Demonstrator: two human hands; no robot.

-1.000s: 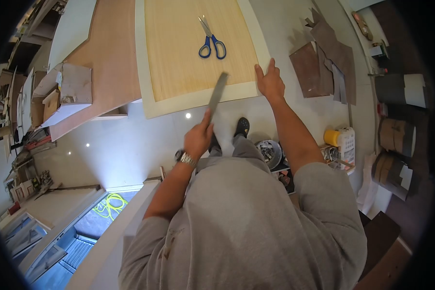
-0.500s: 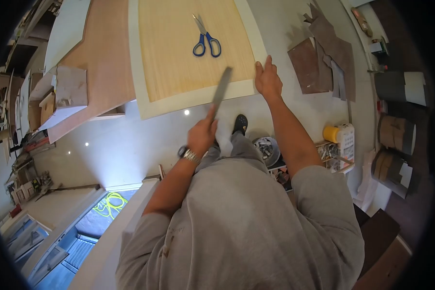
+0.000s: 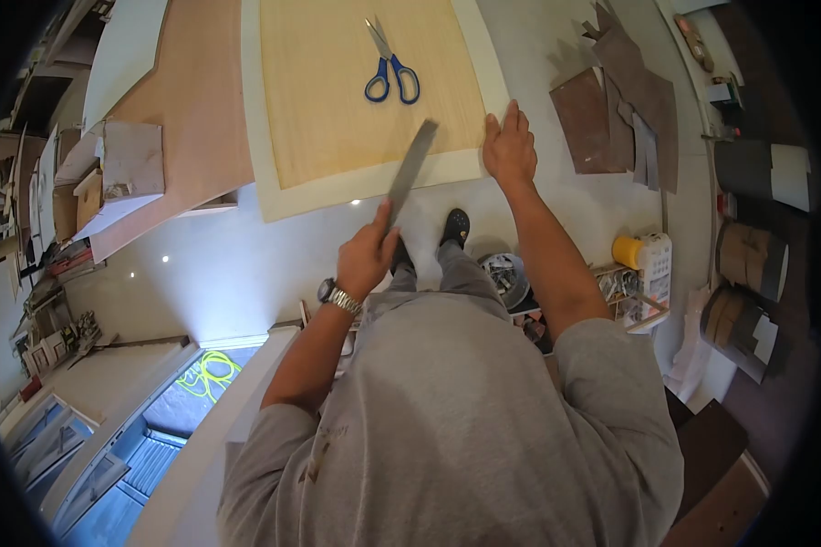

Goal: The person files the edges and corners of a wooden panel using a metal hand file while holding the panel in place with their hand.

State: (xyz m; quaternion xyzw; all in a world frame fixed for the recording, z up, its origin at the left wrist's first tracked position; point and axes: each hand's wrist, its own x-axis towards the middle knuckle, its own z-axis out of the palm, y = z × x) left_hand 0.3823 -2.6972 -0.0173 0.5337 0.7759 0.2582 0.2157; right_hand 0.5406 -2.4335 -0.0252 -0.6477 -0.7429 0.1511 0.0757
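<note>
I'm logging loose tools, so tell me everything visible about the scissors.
The scissors have two looped handles, blue and apparently plastic, and silvery, metal-looking blades narrowing to points. They lie flat and slightly open on the yellowish middle of the pale-bordered panel, blade tips toward the top of the view. Nothing but the panel appears to touch them.

An opened cardboard box (image 3: 132, 161) is located at the left, by the edge of a pinkish-brown panel (image 3: 205, 105). Irregular brown pieces (image 3: 593, 123) are laid overlapping at the right. A grey bucket (image 3: 521, 290) is filled with scraps. A yellow cylindrical item (image 3: 626, 251) is positioned just beside a white container (image 3: 658, 260). Rolled material (image 3: 753, 253) is stored at far right; a yellow-green hose (image 3: 210, 375) is coiled at lower left.
</note>
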